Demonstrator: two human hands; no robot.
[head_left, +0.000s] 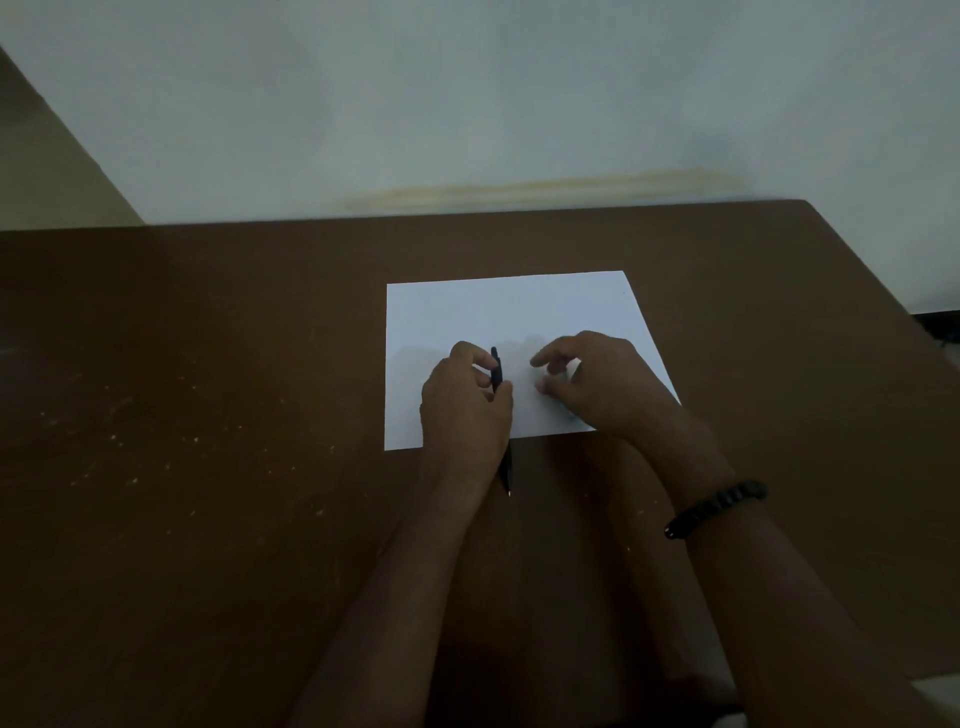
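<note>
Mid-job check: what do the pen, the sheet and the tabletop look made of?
Pen: probably plastic, dark and smooth, with a pale, maybe metal tip; the dim light leaves this open. Sheet: plain white paper, thin, flat, matte, crisp edges. Tabletop: brown wood or laminate, matte, with pale specks on its left part; no grain shows, so I cannot tell which.

Left hand (464, 402) has its fingers curled in a grip; right hand (597, 387) fingers loosely bent.

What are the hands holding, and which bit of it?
The left hand grips a black pen around its middle. The right hand holds nothing, its fingers loosely curled above the white paper.
</note>
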